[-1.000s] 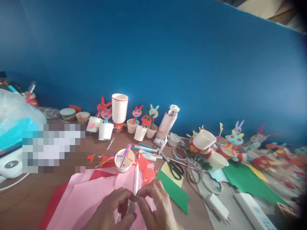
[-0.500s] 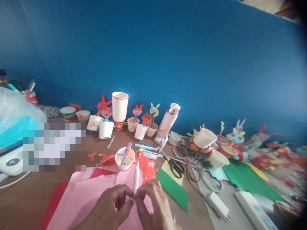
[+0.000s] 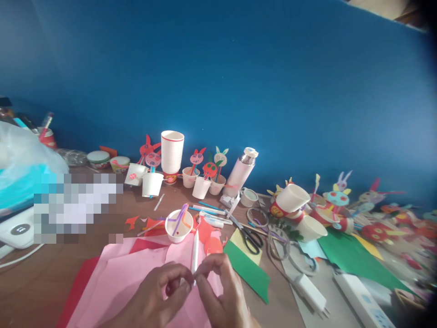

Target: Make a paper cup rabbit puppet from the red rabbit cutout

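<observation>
Over the pink paper (image 3: 119, 278), my left hand (image 3: 162, 291) is closed in a pinch, its fingertips meeting those of my right hand (image 3: 221, 289). Something small and whitish shows between the fingertips, too small to name. My right hand is pinched as well, thumb against forefinger. Just beyond the fingers lies a white pen (image 3: 195, 250). Farther back stands a paper cup (image 3: 178, 228) with purple and orange strips in it. Red paper scraps (image 3: 213, 243) lie right of the pen.
Black scissors (image 3: 251, 240) and green paper (image 3: 249, 271) lie to the right, near cables, a white charger (image 3: 310, 291) and a power strip (image 3: 363, 298). Behind stand stacked cups (image 3: 172, 152), a thermos (image 3: 241, 171) and cups with paper rabbit faces. A plastic bag (image 3: 27, 159) is at left.
My fingertips have shifted slightly, and my right forefinger and thumb have moved a little. The whitish bit between the hands shows less than before. The view has shifted slightly.
</observation>
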Demonstrator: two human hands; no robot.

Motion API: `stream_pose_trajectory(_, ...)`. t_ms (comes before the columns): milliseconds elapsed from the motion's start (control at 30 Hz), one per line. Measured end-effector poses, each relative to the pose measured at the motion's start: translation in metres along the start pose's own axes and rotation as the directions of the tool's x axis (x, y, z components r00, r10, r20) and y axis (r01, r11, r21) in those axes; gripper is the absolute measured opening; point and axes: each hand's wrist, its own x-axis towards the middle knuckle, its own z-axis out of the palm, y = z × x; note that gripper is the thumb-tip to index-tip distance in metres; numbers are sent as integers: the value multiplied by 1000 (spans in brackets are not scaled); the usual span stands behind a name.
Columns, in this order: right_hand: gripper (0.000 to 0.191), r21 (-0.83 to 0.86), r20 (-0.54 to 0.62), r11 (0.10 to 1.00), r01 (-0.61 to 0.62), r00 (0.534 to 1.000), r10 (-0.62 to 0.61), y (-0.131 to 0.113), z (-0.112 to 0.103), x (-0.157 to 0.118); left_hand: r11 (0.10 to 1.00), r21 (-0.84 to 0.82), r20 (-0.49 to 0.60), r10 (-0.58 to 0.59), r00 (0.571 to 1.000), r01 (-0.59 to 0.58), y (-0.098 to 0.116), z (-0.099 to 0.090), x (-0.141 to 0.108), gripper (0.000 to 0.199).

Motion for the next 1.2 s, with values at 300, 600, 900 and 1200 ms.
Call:
stream_pose_trajectory(300, 19, -73, 65, 957, 280, 959, -276, 6, -11, 11, 996, -89, 4, -19, 1000, 19, -2, 3, 2, 40)
stream_pose_trajectory(600, 23, -152, 130, 915, 373, 926, -356, -3, -17, 19, 979, -128, -22, 158, 987, -160, -10, -3, 3, 35)
stream_pose_trajectory(900, 26, -297, 154, 865, 404, 915, -374, 3, -28, 31, 969, -112, 8, 223, 975, -220, -27, -3, 7, 29)
stream_pose_trajectory(1200, 22, -737, 96, 671, -84, 969, 227, 73, -107, 66, 966, -144, -15, 215, 976, -215, -21, -9, 6, 23)
